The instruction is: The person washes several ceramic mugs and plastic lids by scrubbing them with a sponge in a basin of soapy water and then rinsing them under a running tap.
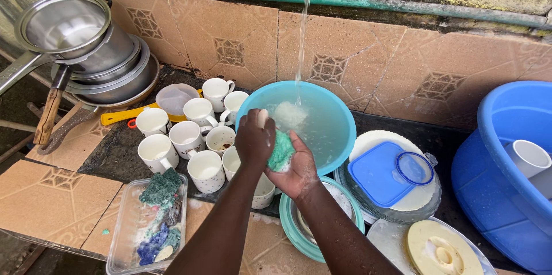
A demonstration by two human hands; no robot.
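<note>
Several stacked steel pots (98,51) stand far left on the tiled bench (52,194). Clear tray (123,235) of scouring scraps lies in front. White mugs (187,134) cluster beside it. Left hand (255,140), grip closed on a small pale object at the fingertips. Right hand (296,171), palm up, grip cupped around a green sponge (281,151), foamy, soft, over the rim of a turquoise basin (328,122) under falling water. Blue lid (379,172) on plates. Blue tub (506,177) far right.
</note>
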